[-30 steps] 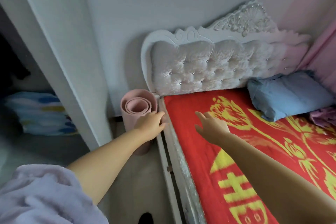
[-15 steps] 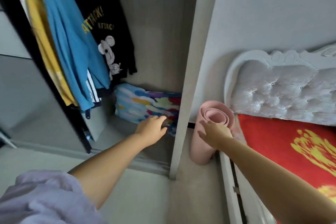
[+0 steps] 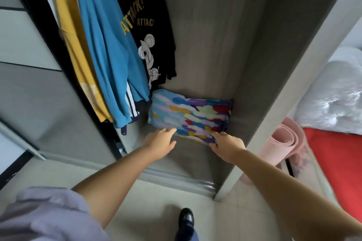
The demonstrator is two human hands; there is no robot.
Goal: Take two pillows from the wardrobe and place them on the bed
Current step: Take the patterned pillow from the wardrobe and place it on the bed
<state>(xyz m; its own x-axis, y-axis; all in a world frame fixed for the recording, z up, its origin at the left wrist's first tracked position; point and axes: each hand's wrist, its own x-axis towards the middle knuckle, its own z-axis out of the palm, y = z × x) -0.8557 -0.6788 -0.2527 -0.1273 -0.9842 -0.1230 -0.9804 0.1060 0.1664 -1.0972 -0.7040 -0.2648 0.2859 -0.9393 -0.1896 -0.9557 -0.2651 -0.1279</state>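
Head view, looking down into an open wardrobe [image 3: 225, 49]. A multicoloured pillow [image 3: 191, 116] lies flat on the wardrobe floor, pushed toward the back-right corner, at about 12 o'clock from the two hands. The left hand [image 3: 159, 143] reaches in with fingers extended and loosely spread, its fingertips touching the pillow's near-left edge; nothing is grasped. The right hand [image 3: 227, 146] meets the pillow's near-right corner, index finger on top of the fabric and thumb at the lower edge; whether it actually pinches the corner cannot be told. Hanging garments occupy the 10 to 11 o'clock sector: a yellow shirt [image 3: 72, 45], a blue jacket [image 3: 105, 45] and a black T-shirt [image 3: 145, 25] printed with "ATTACK!" and a cartoon mouse. At 3 o'clock, outside the wardrobe's side panel, a rolled pink mat [image 3: 280, 143] stands beside the bed [image 3: 337, 154], which has a red cover and a white tufted headboard [image 3: 333, 100]. A black shoe [image 3: 186, 219] shows at 6 o'clock on the tiled floor [image 3: 156, 191].
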